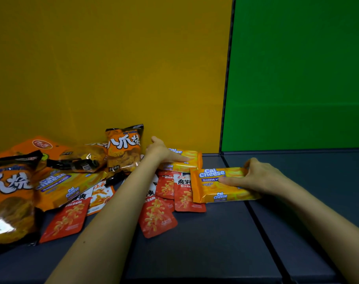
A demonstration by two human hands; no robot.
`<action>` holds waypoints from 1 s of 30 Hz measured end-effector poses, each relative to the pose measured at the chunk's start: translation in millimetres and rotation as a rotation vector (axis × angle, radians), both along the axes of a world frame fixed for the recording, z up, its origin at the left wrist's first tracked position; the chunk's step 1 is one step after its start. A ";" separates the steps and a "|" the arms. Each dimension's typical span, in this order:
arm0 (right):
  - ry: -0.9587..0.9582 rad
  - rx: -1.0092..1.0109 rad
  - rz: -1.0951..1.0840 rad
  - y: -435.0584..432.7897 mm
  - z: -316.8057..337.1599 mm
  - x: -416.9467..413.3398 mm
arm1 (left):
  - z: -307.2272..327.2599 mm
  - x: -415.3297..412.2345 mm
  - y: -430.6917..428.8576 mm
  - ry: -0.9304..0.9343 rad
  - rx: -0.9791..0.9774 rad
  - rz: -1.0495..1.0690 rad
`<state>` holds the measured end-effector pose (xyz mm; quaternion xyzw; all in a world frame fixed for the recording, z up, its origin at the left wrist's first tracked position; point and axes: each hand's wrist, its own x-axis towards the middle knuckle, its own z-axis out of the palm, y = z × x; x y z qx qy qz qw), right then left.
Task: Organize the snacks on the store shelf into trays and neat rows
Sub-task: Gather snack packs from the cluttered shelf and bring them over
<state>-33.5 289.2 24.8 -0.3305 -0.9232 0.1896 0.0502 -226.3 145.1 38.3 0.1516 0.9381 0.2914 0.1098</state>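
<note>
- Dark blue-grey shelf board [195,253]; a black seam runs front to back, right of centre.
- Red flat foil snack pouches [157,218] lie scattered and overlapping mid-shelf, on both sides of the left forearm.
- Right grip [258,177] pinches an orange-yellow rectangular Cal Cheese wafer pack [215,189]: thumb on the top face, fingers curled over the far edge. The pack's left end overlaps a red pouch and its right end reaches the seam.
- Far left: large orange-and-black crinkly chip bags [10,197] piled lying down, another Cal Cheese wafer pack [57,185] among them.
- Left grip [162,150] is spread, fingers straight on a second orange-yellow wafer pack [188,163] at the back.
- Small orange-and-black chip bag [124,148] stands upright against the yellow back panel [113,68], just left of the left grip.
- Green back panel [297,68] on the right.
</note>
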 end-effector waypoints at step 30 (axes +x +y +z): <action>0.131 -0.422 -0.177 -5.1 3.8 17.7 | -12.3 21.4 -6.3 -0.366 0.946 -0.175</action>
